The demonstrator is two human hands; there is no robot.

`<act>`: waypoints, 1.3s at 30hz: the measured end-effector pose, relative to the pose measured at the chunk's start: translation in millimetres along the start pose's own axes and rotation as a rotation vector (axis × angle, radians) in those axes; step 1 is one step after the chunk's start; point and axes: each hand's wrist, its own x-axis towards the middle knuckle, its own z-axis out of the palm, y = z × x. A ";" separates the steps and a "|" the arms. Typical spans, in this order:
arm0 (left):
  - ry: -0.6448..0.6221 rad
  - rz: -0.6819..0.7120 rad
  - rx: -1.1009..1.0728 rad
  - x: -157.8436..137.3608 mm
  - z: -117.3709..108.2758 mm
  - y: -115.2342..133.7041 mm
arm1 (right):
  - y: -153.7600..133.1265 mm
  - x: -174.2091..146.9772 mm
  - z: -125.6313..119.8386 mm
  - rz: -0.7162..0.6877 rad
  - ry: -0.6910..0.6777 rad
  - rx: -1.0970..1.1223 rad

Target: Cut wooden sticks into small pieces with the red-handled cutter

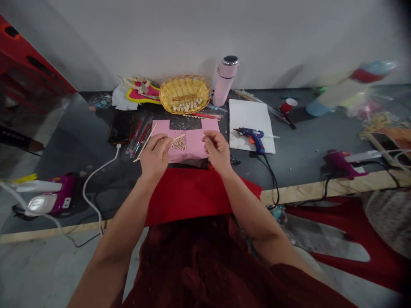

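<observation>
My left hand (pixel 155 155) is closed over the left part of a pink sheet (pixel 195 147), its thumb and fingers pinching a short pale stick (pixel 179 137) that points right. Just under the stick lies a small heap of pale bits (pixel 178 144). A longer thin wooden stick (pixel 145 143) slants beside that hand. Over the sheet's right side hovers my right hand (pixel 217 149), thumb and fingertips pressed together; whatever they hold is too small to make out. Below both hands a red cloth (pixel 192 192) hangs over the table edge.
A yellow basket (pixel 170 90) with pale pieces and a pink flask (pixel 223 83) stand behind. To the right, a blue glue gun (pixel 252 136) rests on white paper (pixel 250 113). A phone (pixel 121 127) is left, its white cable (pixel 93 175) crossing the table edge. Purple power strips (pixel 66 194) sit at both sides.
</observation>
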 end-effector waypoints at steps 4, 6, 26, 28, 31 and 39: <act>-0.024 -0.052 -0.005 -2.6 -0.2 -2.9 | -1.0 2.8 -2.1 -0.050 -0.041 -0.188; -0.030 -0.094 0.017 -2.9 -0.7 -3.7 | -4.2 5.4 -2.3 -0.103 -0.135 -0.319; -0.066 -0.188 0.062 0.7 -7.2 -4.3 | 9.7 42.4 40.3 -0.330 -0.587 -0.949; -0.057 -0.187 0.065 0.9 -7.3 -5.2 | 6.7 41.9 43.4 -0.351 -0.639 -0.980; -0.058 -0.198 0.085 1.1 -7.7 -6.1 | 3.8 41.6 47.1 -0.350 -0.690 -1.054; -0.092 -0.202 0.141 0.9 -8.2 -6.4 | 5.9 45.3 60.3 -0.270 -0.733 -1.213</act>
